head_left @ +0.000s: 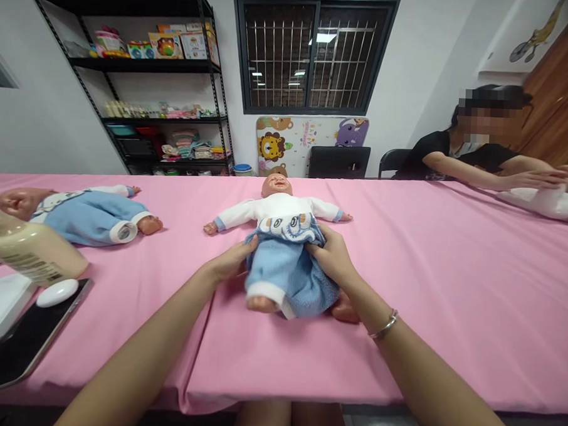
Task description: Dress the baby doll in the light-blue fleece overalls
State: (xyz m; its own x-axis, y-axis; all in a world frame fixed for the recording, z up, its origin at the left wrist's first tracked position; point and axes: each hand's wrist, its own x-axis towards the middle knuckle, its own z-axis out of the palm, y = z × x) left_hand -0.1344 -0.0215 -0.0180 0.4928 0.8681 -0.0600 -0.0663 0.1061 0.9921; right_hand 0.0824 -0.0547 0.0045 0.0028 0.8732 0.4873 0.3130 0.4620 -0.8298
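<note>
A baby doll [278, 186] lies on its back with its head away from me and its arms spread. It wears a white top [284, 208] with blue cuffs and a stitched animal face, and fuzzy blue pants [275, 263] with white cuffs. My left hand [232, 259] is closed on the pants at the waist on the left, its fingertips partly hidden by the cloth. On the opposite side, my right hand [333, 256] pinches the bunched waist, thumb over the fabric. Both of the doll's feet stick out at the near end.
A second doll [95, 216] in similar clothes lies at the left on the pink-covered table [450, 295]. Nearer are a pump bottle [37, 249], a phone [29, 340], a white oval item [58, 293] and a white case [2, 307]. Across the right side sits another person [437, 157], hands on a white object.
</note>
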